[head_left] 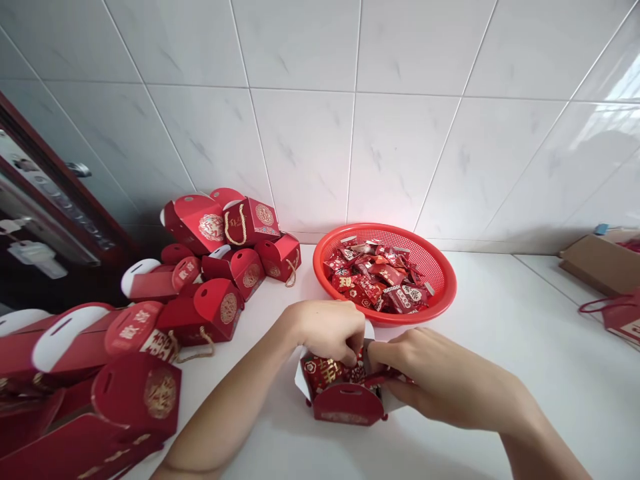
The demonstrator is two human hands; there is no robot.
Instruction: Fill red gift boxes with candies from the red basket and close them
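Centrally, near the bottom of the view, a small red gift box (347, 404) stands open on a white countertop (500, 323), with both your hands at its opening. Red-and-gold wrapped sweets (324, 373) fill the part of the box that you can see into. Your left hand (331, 328) reaches in from above, its fingers bent downward over the sweets; you cannot tell whether the tips close on anything. Your right hand (423, 375) comes in at the box's right side, thumb below and fingers above, with something red showing between them; whether they clamp it is hidden. Just beyond your hands, a round red plastic basket (451, 288) holds a heap of similar packets (387, 275). To your left crowd many red boxes (227, 308), some with cord handles and gold emblems. At the far right lies a brown carton (590, 265), near another red item (623, 320). Behind everything rises a pale tiled wall (400, 153).
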